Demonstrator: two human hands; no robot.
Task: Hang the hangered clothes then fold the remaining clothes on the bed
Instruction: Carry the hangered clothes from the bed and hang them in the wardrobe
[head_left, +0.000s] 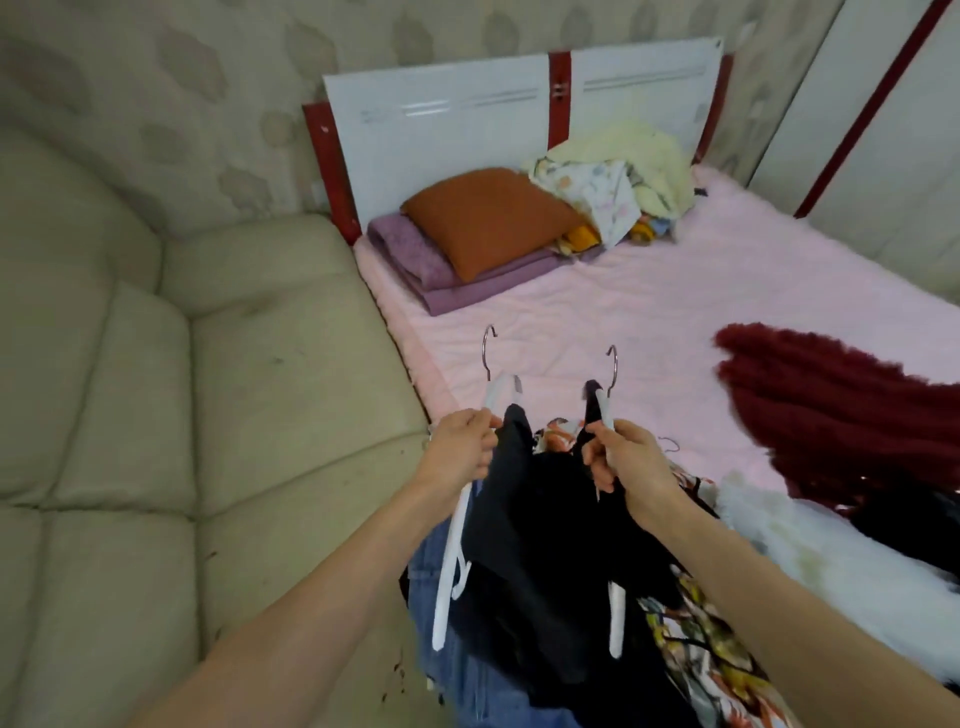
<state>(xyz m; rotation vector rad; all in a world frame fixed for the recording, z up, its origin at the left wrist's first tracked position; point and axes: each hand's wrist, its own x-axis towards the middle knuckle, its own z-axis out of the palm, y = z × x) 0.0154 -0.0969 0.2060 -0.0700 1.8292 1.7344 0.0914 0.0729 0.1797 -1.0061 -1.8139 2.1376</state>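
Both hands are raised over the near edge of the bed (649, 291), each gripping 1 white hanger just below its metal hook, so the hooks stand free above the fists and could be slipped onto a rail. The left hand (462, 447) has its fingers curled tight round the neck of the left hanger (451, 551), whose long white arm slants down toward the person; dark cloth and what looks like blue denim (457, 665) hang beneath it. The right hand (623, 457) is closed the same way round the right hanger (602, 405), pinching black cloth (540, 571) against it, probably to keep the garment from sliding off. Held apart like this, the 2 hangers seem to be kept separate so their clothes do not tangle. No rail is in view, so hanging is not yet done. The loose clothes wait on the bed: a dark red knit (831, 405) to the right, a white fluffy piece (810, 551) near it, and a patterned garment (717, 670) under the right forearm. A beige sofa (182, 389) stands just beside the bed on the left.
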